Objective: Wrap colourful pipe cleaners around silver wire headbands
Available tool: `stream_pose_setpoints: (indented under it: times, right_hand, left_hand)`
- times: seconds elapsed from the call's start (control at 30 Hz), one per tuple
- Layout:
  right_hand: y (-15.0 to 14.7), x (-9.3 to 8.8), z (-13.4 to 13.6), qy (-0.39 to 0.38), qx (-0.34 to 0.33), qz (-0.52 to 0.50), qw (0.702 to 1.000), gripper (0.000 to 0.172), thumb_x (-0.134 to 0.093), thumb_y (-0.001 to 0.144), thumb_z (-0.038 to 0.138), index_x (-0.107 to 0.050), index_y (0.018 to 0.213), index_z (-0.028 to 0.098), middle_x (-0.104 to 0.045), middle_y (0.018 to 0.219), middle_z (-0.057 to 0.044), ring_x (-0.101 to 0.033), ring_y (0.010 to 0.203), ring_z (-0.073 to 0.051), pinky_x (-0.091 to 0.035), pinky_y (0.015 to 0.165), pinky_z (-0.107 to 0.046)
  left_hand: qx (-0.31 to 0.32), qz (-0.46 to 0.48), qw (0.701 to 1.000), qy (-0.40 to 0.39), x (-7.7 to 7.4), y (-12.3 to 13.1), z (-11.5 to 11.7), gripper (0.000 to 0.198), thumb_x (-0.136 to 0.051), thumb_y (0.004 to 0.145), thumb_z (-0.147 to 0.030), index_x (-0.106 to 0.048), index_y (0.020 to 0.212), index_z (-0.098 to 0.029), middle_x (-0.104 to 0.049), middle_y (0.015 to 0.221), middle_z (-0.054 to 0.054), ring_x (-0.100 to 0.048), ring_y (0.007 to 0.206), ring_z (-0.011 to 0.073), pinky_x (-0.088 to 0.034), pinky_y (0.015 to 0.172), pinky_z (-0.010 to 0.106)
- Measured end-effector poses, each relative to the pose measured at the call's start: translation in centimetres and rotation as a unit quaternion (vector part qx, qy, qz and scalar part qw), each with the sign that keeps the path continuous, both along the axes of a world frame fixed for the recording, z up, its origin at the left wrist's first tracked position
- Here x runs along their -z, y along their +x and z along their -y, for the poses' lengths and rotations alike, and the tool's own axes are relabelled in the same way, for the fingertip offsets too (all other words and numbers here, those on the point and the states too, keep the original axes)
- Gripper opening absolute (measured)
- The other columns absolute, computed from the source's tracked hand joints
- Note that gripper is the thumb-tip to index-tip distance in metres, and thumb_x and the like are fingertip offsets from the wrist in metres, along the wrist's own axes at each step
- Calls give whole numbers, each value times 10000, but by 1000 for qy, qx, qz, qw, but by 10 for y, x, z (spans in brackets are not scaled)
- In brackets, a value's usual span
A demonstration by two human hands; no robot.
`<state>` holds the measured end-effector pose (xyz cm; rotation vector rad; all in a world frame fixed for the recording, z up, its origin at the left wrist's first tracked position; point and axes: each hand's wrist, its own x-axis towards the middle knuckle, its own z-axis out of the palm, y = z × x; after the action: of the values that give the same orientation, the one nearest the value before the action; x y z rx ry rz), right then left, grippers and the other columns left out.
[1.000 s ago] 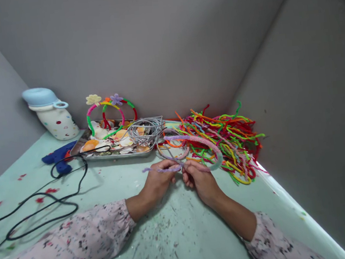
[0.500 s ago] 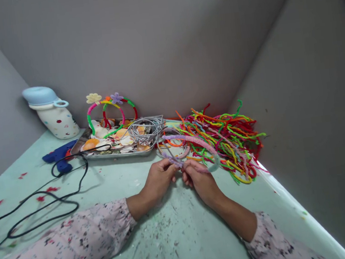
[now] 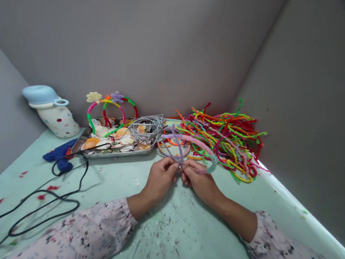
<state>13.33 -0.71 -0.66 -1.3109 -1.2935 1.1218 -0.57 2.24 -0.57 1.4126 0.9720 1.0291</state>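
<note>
Grey partition walls close in on a pale green desk (image 3: 178,237), flecked with trimmings in the lower middle of the frame. At right of centre lies the big tangle of coloured pipe cleaners (image 3: 226,136); at left of centre sits a metal tray (image 3: 116,153) of shells and grey wire, with two finished flowered headbands (image 3: 110,107) standing at its back edge. Further up and left are a spotted white jug with a blue lid (image 3: 52,112), a blue glue gun (image 3: 58,155) and its black cord (image 3: 43,198) looping toward the left edge.

Your hands meet just above centre. Your left hand (image 3: 159,178) pinches a purple pipe cleaner (image 3: 177,145), fingers closed on it, its free end sticking up. Your right hand (image 3: 198,180) is clamped on one end of the headband (image 3: 197,145), already wrapped in pink with a pale blue stretch near your fingers.

To wrap well, I'd judge you should keep the right grip firm so the band cannot twist, pull the purple strand taut, and lay each turn touching the last, leaving no bare band between.
</note>
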Motion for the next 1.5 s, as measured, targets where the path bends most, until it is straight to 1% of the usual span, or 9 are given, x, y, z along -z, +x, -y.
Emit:
stream_pose_setpoints:
  times: [0.1,0.27,0.5,0.8,0.93,1.13,1.27,1.4,1.5]
  right_hand:
    - [0,0,0,8,-6,20,1000,249,-490,867,312,-536,646,209,-515,553,34,-474,521,-116,-358,511,-248]
    - [1,0,1,21,-13,29,999,235,-501,878,328,-549,677,213,-525,574,32,-479,531,-124,-356,515,-253]
    - [1,1,3,18,-16,45,999,257,-484,894,345,-519,675,217,-515,581,36,-478,556,-130,-363,547,-259]
    - [1,1,3,13,-25,35,999,252,-499,882,360,-533,676,220,-523,579,34,-477,553,-135,-363,545,-263]
    - [2,1,1,10,-24,27,999,263,-493,887,357,-535,666,221,-518,564,36,-465,530,-132,-343,522,-263]
    - [3,3,0,5,-25,27,999,265,-483,894,343,-530,662,223,-517,568,33,-464,531,-129,-339,521,-262]
    - [3,5,1,8,-25,28,999,235,-483,885,332,-535,682,225,-515,569,36,-465,539,-132,-349,528,-260]
    - [0,3,4,-2,-18,45,999,234,-476,868,314,-528,660,221,-509,571,35,-451,539,-132,-342,532,-263]
    - [-1,1,4,8,-15,55,998,223,-473,845,279,-528,639,213,-513,579,31,-451,545,-132,-340,536,-266]
  left_hand:
    - [-10,6,1000,-4,-1,1,1,179,-579,801,-268,-573,658,-161,-497,517,-22,-427,503,108,-314,510,256]
    - [-19,22,999,-17,-2,1,2,155,-590,786,-268,-575,674,-162,-509,521,-22,-435,502,113,-320,502,255]
    - [-31,-3,999,-10,0,0,2,130,-590,766,-252,-573,671,-166,-502,525,-26,-434,518,119,-331,525,263]
    - [-32,23,999,-16,3,2,-1,79,-578,724,-202,-577,650,-173,-518,548,-17,-449,526,126,-337,533,274]
    - [-25,28,999,-25,3,1,0,104,-593,750,-237,-581,673,-169,-525,555,-13,-447,514,120,-333,515,271]
    - [-14,46,998,-32,-3,2,2,115,-599,767,-250,-581,693,-164,-517,540,-17,-462,514,120,-340,508,262]
    - [-31,40,998,-22,-5,2,2,109,-600,752,-230,-584,664,-168,-503,525,-19,-484,558,138,-360,544,268]
    - [-52,13,998,-22,-3,2,1,97,-599,741,-222,-595,663,-164,-512,539,-20,-472,576,141,-364,566,270]
    - [-52,12,998,-24,-2,2,0,85,-603,733,-224,-621,684,-156,-529,551,-11,-471,581,146,-361,568,270]
